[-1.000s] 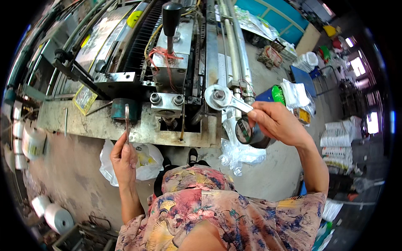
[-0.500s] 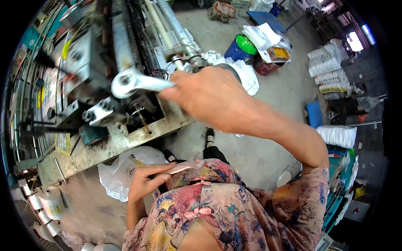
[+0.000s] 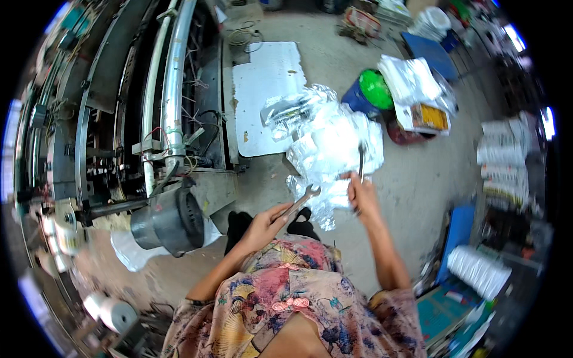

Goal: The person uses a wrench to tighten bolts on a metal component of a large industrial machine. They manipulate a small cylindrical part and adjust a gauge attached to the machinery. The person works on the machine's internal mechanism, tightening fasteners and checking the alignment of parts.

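In front of my body my left hand (image 3: 262, 230) is closed round an open-ended wrench (image 3: 302, 200), whose jaw points up and to the right. Farther right, my right hand (image 3: 364, 198) grips a slim, dark wrench (image 3: 362, 162) that stands nearly upright, seen edge-on. Below both tools, crumpled silvery plastic film (image 3: 334, 140) lies on the floor. Neither hand touches the machine (image 3: 173, 89) at the left, with its long metal rollers.
A dark cylindrical motor-like part (image 3: 167, 219) juts from the machine's near end. White sheeting (image 3: 262, 89) lies on the floor beside the machine. Beyond the film stand a blue bucket with a green liner (image 3: 373, 89) and a yellow-filled box (image 3: 430, 117). White sacks (image 3: 504, 143) are stacked at the right.
My right hand has left the machine with its wrench and come down to the right. My left hand has risen with its wrench. The view has turned, showing more floor.
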`<action>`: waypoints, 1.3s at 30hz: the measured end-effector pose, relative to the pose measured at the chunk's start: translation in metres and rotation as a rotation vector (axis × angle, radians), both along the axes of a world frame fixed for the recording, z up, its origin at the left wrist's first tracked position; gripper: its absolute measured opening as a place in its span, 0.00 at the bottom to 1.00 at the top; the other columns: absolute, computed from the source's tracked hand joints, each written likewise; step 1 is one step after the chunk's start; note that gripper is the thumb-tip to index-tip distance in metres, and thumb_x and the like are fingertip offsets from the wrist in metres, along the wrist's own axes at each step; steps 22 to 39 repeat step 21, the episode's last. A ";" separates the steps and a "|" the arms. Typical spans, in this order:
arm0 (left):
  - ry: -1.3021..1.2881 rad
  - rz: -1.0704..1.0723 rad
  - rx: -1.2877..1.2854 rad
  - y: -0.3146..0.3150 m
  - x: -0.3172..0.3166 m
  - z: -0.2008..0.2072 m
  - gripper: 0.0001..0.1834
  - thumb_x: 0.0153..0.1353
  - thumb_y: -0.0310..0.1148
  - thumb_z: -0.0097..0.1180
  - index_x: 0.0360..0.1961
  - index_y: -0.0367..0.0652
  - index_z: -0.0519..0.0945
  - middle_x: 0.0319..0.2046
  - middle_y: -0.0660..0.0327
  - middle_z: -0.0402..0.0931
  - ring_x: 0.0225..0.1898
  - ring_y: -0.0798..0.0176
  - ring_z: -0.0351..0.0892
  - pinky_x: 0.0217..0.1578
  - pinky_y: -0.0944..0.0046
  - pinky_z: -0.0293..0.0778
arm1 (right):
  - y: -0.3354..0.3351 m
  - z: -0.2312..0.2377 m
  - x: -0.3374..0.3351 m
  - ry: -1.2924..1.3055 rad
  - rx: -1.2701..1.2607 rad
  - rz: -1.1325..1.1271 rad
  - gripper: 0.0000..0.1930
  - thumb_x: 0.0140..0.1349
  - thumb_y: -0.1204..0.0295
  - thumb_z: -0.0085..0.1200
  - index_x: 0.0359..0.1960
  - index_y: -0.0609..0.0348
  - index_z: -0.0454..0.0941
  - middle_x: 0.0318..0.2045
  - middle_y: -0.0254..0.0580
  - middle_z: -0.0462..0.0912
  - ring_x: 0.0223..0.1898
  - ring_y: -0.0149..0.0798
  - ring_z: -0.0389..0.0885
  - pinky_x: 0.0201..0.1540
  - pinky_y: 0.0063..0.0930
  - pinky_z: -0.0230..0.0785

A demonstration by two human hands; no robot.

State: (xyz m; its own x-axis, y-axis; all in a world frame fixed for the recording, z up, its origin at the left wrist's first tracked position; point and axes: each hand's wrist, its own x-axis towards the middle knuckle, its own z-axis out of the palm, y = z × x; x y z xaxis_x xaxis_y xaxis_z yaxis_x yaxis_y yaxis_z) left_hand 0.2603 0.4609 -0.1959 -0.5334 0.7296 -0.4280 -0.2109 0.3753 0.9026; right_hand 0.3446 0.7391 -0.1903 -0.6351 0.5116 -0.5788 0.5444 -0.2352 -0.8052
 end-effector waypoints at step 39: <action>0.629 -0.348 0.003 0.418 -0.353 -0.004 0.22 0.67 0.35 0.43 0.61 0.42 0.68 0.41 0.43 0.80 0.38 0.39 0.82 0.36 0.44 0.78 | 0.224 -0.031 -0.343 0.490 -0.558 -0.404 0.24 0.76 0.54 0.38 0.65 0.56 0.63 0.62 0.53 0.72 0.63 0.47 0.70 0.68 0.43 0.62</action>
